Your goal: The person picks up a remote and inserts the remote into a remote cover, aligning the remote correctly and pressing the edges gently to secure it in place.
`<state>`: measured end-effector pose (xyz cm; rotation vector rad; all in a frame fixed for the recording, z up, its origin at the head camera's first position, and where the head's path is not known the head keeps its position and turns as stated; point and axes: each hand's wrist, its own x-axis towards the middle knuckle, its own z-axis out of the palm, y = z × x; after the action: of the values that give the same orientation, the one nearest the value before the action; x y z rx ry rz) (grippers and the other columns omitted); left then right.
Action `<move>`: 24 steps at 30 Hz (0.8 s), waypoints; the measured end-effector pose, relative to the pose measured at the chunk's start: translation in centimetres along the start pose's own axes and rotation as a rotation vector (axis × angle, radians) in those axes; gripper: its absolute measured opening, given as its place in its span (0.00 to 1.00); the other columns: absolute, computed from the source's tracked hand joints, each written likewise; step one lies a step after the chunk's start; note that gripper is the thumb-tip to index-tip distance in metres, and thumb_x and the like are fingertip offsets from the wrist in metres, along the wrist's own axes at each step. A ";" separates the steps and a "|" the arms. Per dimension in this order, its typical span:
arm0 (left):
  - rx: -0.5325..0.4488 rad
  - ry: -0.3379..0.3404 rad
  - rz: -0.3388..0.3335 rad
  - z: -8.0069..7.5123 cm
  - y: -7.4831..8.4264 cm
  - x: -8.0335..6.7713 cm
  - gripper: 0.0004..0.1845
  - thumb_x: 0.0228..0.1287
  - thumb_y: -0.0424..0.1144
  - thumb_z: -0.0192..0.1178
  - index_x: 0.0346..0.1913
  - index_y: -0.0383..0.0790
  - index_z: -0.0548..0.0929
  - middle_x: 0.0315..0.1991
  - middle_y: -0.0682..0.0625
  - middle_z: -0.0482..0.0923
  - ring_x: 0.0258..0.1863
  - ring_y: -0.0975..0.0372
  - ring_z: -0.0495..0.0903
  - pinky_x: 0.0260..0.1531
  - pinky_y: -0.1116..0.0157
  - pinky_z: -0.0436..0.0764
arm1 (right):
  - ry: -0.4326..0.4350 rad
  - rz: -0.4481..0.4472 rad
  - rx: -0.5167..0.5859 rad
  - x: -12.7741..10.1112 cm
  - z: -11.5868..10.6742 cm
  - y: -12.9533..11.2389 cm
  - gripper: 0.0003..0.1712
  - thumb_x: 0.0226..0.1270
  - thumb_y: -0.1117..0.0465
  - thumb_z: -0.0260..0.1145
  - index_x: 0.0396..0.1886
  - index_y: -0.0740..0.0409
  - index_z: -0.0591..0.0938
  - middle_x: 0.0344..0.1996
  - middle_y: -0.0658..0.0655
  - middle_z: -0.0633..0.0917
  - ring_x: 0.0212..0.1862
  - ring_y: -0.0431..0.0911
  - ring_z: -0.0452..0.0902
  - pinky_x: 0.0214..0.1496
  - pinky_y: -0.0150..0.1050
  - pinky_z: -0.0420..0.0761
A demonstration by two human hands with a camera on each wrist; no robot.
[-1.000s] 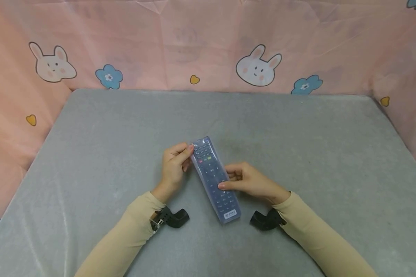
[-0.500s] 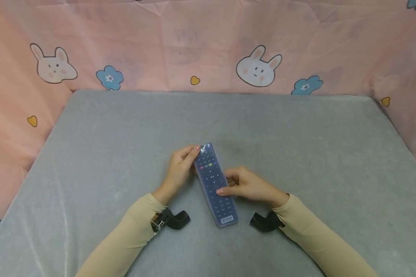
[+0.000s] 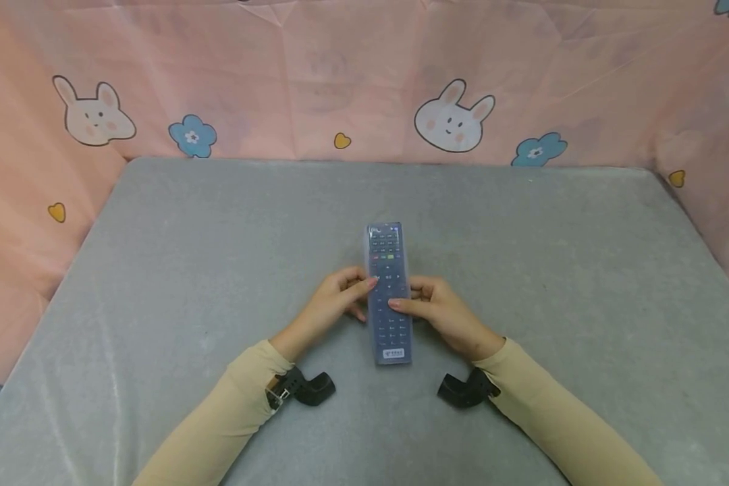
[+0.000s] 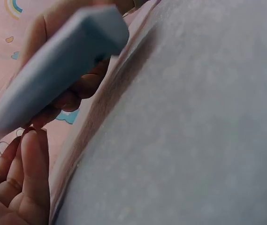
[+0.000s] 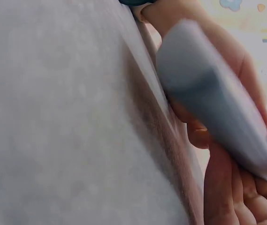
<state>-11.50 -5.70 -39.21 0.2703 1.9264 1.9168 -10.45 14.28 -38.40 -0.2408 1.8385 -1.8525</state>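
Observation:
A dark blue remote control (image 3: 390,287) in a clear plastic sleeve is held almost straight up and down in the head view, its buttons facing up. My left hand (image 3: 331,304) pinches its left edge near the middle, thumb on top and fingers beneath. On the opposite edge, slightly lower, my right hand (image 3: 443,314) grips it the same way, thumb lying over the buttons. Both wrist views show the underside of the remote control (image 4: 58,70), blurred, raised above the table with a shadow below. The right wrist view shows curled fingers (image 5: 232,187) under the remote.
A grey cloth-covered table (image 3: 219,223) spreads under both arms. Pink curtains (image 3: 364,67) printed with rabbits and flowers line its back and sides. Black wrist-worn cameras (image 3: 316,389) jut inward from both beige sleeves (image 3: 219,418).
The remote control has turned from a leftward tilt to nearly straight and moved away from the body. My left hand has shifted from its top corner down to mid-length; my right hand keeps its grip.

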 end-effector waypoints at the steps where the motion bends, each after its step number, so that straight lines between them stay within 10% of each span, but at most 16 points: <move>1: 0.009 -0.002 -0.006 0.1 0.0 0.0 0.12 0.69 0.35 0.52 0.43 0.24 0.74 0.31 0.47 0.77 0.24 0.64 0.77 0.24 0.66 0.80 | 0.013 -0.009 0.008 0.1 0.0 0.0 0.22 0.64 0.70 0.60 0.54 0.80 0.71 0.39 0.64 0.85 0.37 0.44 0.84 0.40 0.38 0.82; 24: 0.038 0.148 -0.036 0.3 -0.2 0.1 0.14 0.59 0.25 0.61 0.47 0.21 0.76 0.39 0.34 0.80 0.31 0.63 0.81 0.36 0.63 0.83 | 0.207 -0.052 -0.032 0.7 -0.2 0.6 0.18 0.59 0.74 0.63 0.47 0.83 0.74 0.32 0.58 0.85 0.32 0.38 0.81 0.38 0.34 0.82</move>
<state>-11.45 -5.39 -39.39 0.1063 2.0498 1.9265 -10.99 14.20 -39.12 -0.1127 2.0188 -1.9472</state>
